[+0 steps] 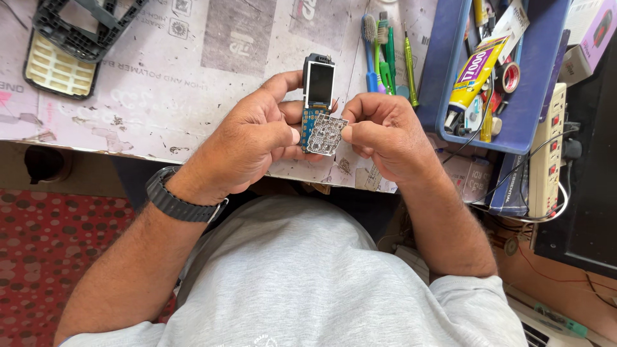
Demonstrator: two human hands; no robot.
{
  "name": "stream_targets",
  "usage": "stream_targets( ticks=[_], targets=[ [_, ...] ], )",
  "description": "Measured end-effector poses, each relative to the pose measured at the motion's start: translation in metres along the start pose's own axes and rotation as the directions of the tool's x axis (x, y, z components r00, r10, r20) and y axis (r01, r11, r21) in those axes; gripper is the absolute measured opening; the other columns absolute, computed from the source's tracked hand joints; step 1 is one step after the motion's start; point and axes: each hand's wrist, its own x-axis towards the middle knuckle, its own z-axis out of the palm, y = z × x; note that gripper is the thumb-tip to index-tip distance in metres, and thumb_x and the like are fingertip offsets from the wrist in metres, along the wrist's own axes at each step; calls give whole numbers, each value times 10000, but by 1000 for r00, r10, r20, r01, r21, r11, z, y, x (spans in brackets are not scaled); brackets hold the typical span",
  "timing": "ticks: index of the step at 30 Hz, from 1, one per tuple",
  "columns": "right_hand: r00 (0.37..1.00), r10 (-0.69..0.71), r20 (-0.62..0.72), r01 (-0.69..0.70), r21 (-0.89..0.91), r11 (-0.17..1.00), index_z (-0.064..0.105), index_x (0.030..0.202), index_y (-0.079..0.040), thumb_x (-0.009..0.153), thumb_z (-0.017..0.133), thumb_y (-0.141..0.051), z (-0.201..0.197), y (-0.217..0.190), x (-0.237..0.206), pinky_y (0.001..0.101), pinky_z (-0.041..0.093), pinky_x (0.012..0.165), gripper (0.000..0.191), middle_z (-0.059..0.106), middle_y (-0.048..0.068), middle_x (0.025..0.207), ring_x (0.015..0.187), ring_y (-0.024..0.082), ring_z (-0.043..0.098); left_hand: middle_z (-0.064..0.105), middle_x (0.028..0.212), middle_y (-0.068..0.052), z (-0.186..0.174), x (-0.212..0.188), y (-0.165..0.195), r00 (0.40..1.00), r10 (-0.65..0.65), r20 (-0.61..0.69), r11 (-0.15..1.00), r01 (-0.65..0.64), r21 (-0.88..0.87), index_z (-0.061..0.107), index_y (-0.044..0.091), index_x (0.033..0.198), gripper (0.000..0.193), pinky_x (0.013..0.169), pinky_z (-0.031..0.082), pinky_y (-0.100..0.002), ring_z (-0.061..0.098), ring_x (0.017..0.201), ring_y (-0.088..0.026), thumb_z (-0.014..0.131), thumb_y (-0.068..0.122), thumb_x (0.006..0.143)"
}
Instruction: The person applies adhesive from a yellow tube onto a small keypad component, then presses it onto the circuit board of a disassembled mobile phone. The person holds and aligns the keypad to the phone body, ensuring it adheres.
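Phone circuit board point(316, 106), bare of its casing and with a small dark screen at its far end, is held upright above the table edge between the person's two hands. The left hand point(254, 138) grasps the board's left side, thumb pressed near its lower half. The right hand point(385, 132) pinches a thin silvery keypad sheet point(326, 135) that lies against the board's lower face, seemingly lifted at its right edge. Judged from this grip, the sheet could crease or tear if pulled at an angle, and the board could slip from the left fingers, since only its edge is gripped; a fall toward the lap looks possible. Beyond the right hand lie toothbrushes point(371, 48) and a green screwdriver point(410, 64), then a blue tray point(450, 77) holding a yellow glue tube point(472, 74). Far beyond the left hand rest a dark phone frame point(83, 26) and a pale keypad point(54, 67).
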Motion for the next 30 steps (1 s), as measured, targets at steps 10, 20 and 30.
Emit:
stream_targets(
  ticks=[10, 20, 30],
  targets=[
    [999, -43, 14, 45, -101, 994, 681, 895, 27, 841, 727, -52, 4, -1, 4, 190, 384, 505, 105, 613, 15, 727, 580, 38, 500, 639, 1285, -250, 3, 0, 1, 1000, -10, 0, 998, 10, 67, 180, -54, 1583, 773, 943, 599, -388, 705, 1117, -240, 417, -114, 849],
    [999, -35, -15, 33, -133, 991, 677, 898, 14, 837, 720, -59, 6, -1, 3, 187, 382, 508, 104, 609, 4, 737, 586, 33, 504, 661, 1261, -206, 3, 0, 1, 1000, 1, 26, 996, -3, 86, 205, -33, 1596, 777, 983, 634, -370, 706, 1122, -212, 490, -122, 878],
    [999, -43, -17, 40, -149, 988, 680, 898, 20, 831, 708, -54, 7, -3, 5, 185, 383, 497, 104, 618, 11, 736, 577, 33, 509, 663, 1263, -191, 5, -3, 3, 1000, 5, 19, 989, -8, 147, 206, -25, 1595, 791, 982, 645, -347, 712, 1115, -188, 505, -122, 868]
  ],
)
